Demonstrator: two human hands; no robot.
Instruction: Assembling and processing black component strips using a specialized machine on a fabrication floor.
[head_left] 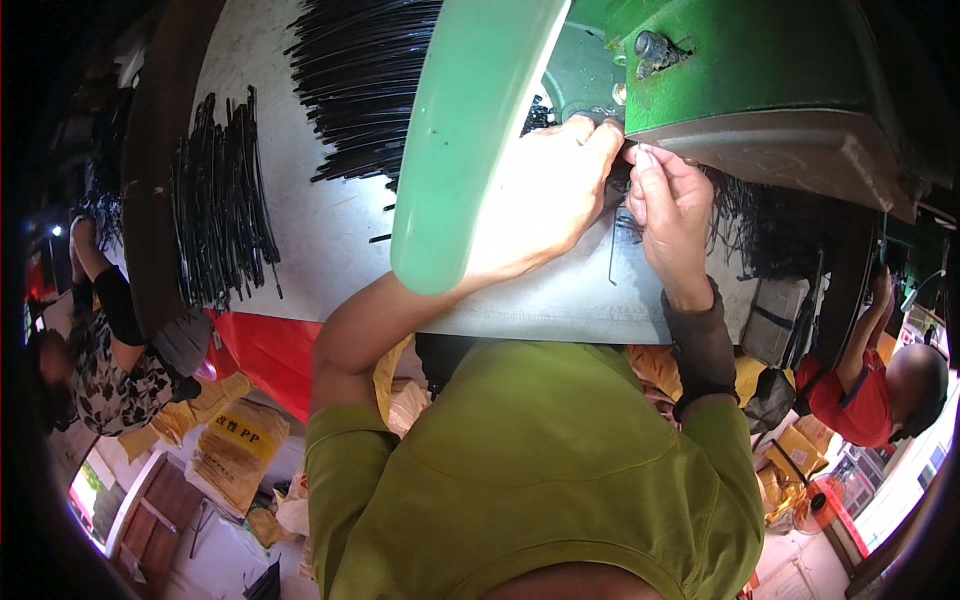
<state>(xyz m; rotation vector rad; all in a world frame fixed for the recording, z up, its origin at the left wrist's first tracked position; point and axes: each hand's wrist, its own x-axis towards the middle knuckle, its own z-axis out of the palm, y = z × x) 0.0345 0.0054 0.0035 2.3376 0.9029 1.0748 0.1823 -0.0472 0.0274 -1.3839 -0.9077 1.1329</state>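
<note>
Under the front edge of a green machine (750, 70), my two hands meet almost fingertip to fingertip. My left hand (560, 190) is overexposed under bright light, its fingers curled together against the machine's work spot; what they grip is hidden. My right hand (670, 200) pinches thumb against forefinger at the same spot, on something too small to name. A pale green lamp shade (455, 150) hangs over my left forearm and hides part of it. Left of the shade lies a large pile of thin black strips (365, 90).
A smaller bundle of black strips (222, 205) lies on the white table (330, 260). More dark strands (740, 215) are heaped right of my hand, near a thin bent wire (613, 250). Two other people work at far left and far right. Yellow-brown sacks (235, 450) stand on the floor.
</note>
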